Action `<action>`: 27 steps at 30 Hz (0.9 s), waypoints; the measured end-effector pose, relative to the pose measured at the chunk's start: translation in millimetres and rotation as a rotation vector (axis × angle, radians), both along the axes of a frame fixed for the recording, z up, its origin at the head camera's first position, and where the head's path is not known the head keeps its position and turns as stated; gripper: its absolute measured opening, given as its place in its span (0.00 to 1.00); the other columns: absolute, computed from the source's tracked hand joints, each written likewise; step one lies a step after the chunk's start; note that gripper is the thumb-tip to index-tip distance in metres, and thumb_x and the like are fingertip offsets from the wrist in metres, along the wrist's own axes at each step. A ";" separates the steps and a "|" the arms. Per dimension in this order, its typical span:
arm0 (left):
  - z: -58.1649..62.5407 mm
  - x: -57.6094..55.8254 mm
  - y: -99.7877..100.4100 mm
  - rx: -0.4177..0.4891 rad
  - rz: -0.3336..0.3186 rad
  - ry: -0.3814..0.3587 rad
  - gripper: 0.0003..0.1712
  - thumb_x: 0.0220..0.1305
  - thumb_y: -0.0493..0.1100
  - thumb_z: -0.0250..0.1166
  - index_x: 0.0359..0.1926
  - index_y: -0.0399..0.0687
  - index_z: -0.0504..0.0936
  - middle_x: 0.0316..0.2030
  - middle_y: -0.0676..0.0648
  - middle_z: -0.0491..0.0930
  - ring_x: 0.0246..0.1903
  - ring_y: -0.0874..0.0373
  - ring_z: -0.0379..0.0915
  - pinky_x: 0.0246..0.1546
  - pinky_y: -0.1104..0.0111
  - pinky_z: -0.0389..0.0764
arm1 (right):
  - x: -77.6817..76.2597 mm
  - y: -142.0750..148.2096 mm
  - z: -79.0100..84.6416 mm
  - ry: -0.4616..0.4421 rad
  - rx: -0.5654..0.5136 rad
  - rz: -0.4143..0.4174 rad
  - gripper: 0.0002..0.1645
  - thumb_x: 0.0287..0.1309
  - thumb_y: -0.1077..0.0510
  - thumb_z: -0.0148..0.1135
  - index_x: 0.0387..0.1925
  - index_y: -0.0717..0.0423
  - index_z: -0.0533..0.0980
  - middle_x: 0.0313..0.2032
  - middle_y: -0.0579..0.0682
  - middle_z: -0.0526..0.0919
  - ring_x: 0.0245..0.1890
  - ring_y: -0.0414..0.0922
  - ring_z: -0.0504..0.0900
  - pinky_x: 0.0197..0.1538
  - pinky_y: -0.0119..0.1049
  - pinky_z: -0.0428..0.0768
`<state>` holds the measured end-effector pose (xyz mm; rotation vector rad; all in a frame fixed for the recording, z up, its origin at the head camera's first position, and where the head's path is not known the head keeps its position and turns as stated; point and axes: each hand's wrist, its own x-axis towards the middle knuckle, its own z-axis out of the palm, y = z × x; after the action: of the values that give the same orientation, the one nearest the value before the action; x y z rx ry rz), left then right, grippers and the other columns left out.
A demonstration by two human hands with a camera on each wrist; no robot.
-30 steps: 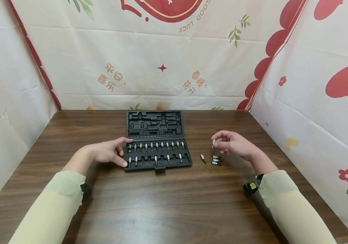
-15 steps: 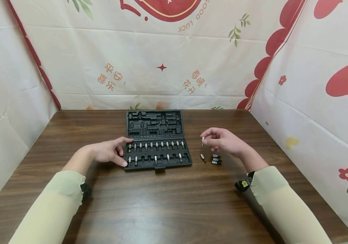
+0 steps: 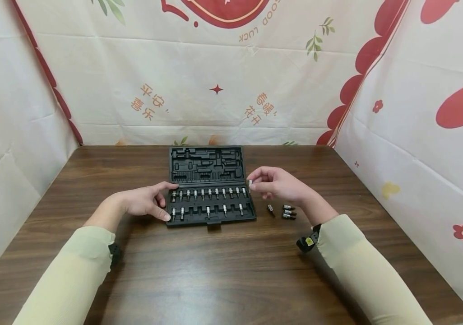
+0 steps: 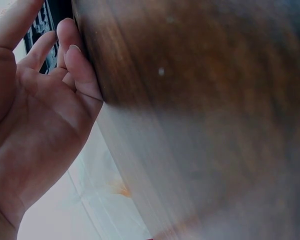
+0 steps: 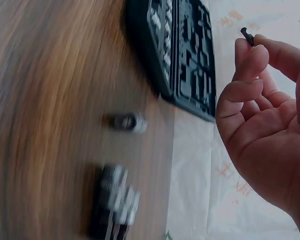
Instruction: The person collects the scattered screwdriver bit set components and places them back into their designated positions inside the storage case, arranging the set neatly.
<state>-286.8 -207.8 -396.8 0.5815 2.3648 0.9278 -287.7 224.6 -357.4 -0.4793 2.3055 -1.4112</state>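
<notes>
Lying open on the table is a black socket bit case [image 3: 192, 220]. Silver-topped bits fill its back row, and several more stand in the front row with unfilled slots between them. At the case's left side, my left hand [image 3: 144, 201] rests its thumb on the front corner and its index finger near the hinge. My right hand [image 3: 282, 184] pinches a small socket bit [image 3: 250, 184] between thumb and fingertips, held up at the case's right edge. In the right wrist view, the bit's dark end [image 5: 247, 36] sticks out past the fingers.
One loose socket bit [image 3: 270, 210] lies right of the case. Beside it, below my right forearm, lies a small group of bits [image 3: 289, 212]. The wooden table [image 3: 215, 271] ends at a printed cloth backdrop [image 3: 199, 113].
My right hand has moved left with the bit, from above the loose bits to the case's right edge. The left hand has stayed in place on the case.
</notes>
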 end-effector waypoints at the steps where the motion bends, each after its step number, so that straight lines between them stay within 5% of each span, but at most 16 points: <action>1: 0.4 0.4 0.1 0.003 0.000 0.000 0.61 0.64 0.48 0.83 0.87 0.49 0.54 0.48 0.41 0.73 0.44 0.50 0.70 0.48 0.61 0.74 | -0.4 -3.7 0.3 0.002 0.002 0.011 0.25 0.78 0.55 0.67 0.66 0.66 0.76 0.50 0.64 0.82 0.30 0.43 0.77 0.35 0.37 0.79; 18: -1.9 0.6 1.4 0.010 0.011 -0.007 0.62 0.65 0.48 0.83 0.88 0.49 0.53 0.49 0.40 0.73 0.40 0.53 0.70 0.48 0.61 0.74 | -5.8 -51.0 -3.5 0.022 0.027 0.100 0.24 0.77 0.55 0.67 0.66 0.64 0.77 0.48 0.61 0.85 0.30 0.42 0.77 0.32 0.35 0.76; 27: -0.5 2.3 2.7 0.004 0.013 -0.010 0.61 0.65 0.48 0.82 0.88 0.50 0.53 0.50 0.40 0.73 0.39 0.53 0.70 0.48 0.61 0.74 | -3.8 -76.1 -12.7 0.007 0.035 0.127 0.20 0.76 0.57 0.69 0.62 0.61 0.79 0.41 0.47 0.85 0.31 0.42 0.79 0.36 0.37 0.79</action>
<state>-284.6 -205.1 -397.3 0.5624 2.3614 0.9387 -291.5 148.5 -370.1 -0.6094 2.2582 -1.3087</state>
